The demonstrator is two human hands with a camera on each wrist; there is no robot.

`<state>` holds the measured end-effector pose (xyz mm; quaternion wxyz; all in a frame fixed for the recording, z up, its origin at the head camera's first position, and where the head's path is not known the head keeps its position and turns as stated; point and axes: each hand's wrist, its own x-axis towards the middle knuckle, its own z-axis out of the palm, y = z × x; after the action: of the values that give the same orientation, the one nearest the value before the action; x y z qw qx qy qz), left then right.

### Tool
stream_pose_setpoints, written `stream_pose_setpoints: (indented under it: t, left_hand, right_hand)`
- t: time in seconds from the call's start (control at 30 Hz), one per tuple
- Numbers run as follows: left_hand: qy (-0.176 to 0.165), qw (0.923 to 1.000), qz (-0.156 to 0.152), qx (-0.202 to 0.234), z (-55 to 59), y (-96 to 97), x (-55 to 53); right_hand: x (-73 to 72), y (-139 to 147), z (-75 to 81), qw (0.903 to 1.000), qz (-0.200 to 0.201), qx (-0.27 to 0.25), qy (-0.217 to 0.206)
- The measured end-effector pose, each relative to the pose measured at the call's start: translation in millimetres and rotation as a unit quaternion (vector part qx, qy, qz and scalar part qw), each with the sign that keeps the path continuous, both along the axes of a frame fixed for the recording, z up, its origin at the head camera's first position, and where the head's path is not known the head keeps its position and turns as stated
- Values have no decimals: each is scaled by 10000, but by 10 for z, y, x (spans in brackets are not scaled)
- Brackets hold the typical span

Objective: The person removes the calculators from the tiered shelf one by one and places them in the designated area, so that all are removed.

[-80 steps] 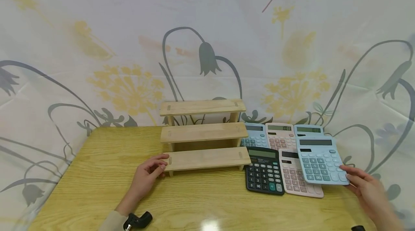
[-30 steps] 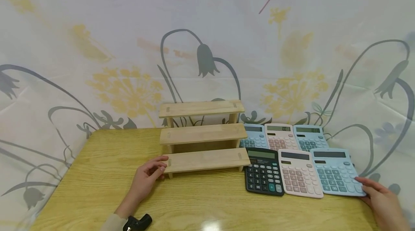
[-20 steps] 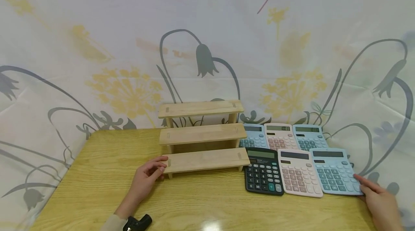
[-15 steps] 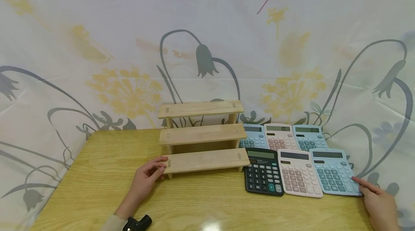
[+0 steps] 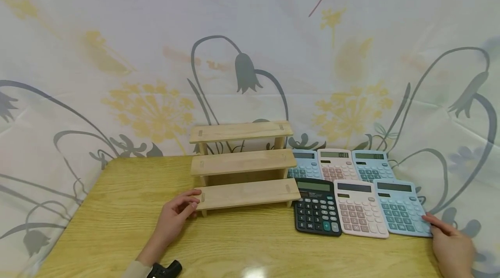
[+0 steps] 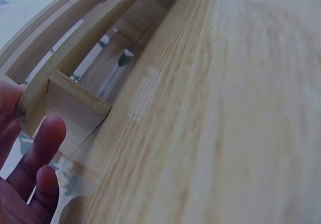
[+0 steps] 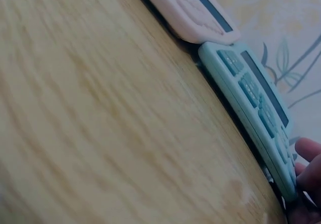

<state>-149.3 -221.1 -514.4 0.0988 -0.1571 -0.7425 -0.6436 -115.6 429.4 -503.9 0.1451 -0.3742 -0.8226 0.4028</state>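
Observation:
A three-tier wooden shelf (image 5: 242, 161) stands mid-table. My left hand (image 5: 175, 215) holds the left end of its lowest tier, fingertips on the board's end; in the left wrist view the shelf's end piece (image 6: 75, 103) is beside the fingers. At the right, a blue calculator (image 5: 400, 206) lies keys up beside a pink calculator (image 5: 361, 208). My right hand (image 5: 449, 239) grips its right edge near the front corner, index finger extended along the edge. In the right wrist view the calculator's near side (image 7: 246, 118) runs close along the table, with the fingertips at its end.
A black calculator (image 5: 317, 208) lies between the shelf and the pink one. Behind them is a back row: one blue calculator (image 5: 304, 163), one pink calculator (image 5: 337, 163), one blue calculator (image 5: 373, 163). A flower-patterned cloth (image 5: 250, 31) hangs behind the wooden table (image 5: 234, 243).
The blue calculator, earlier overlapping the pink one, moved right and down to lie beside it. Since then its front right corner has shifted slightly left with my right hand. My left hand stayed put.

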Motion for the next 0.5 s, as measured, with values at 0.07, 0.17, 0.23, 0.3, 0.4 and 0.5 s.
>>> stream_pose_setpoints:
  t: [0.07,0.17,0.23,0.3,0.4,0.5]
  left_hand:
    - [46,10000,-17,-24,4,-1,7]
    - [50,10000,6,-26,6,-2,19]
    - [-14,10000,66,-17,2,-2,25]
    - [-98,9999,131,-21,-4,1,26]
    - [-176,9997,147,-18,-6,8,27]
    - [-187,9997,125,-3,-10,9,20]
  right_hand:
    - [-5,13,-16,10000,4,5,-7]
    - [-3,43,-37,9999,82,-22,106]
    - [4,61,-45,9997,140,-57,177]
    - [16,71,-47,9997,172,-33,189]
    - [22,68,-44,9998,106,8,181]
    - [24,48,-30,9998,-3,-1,189]
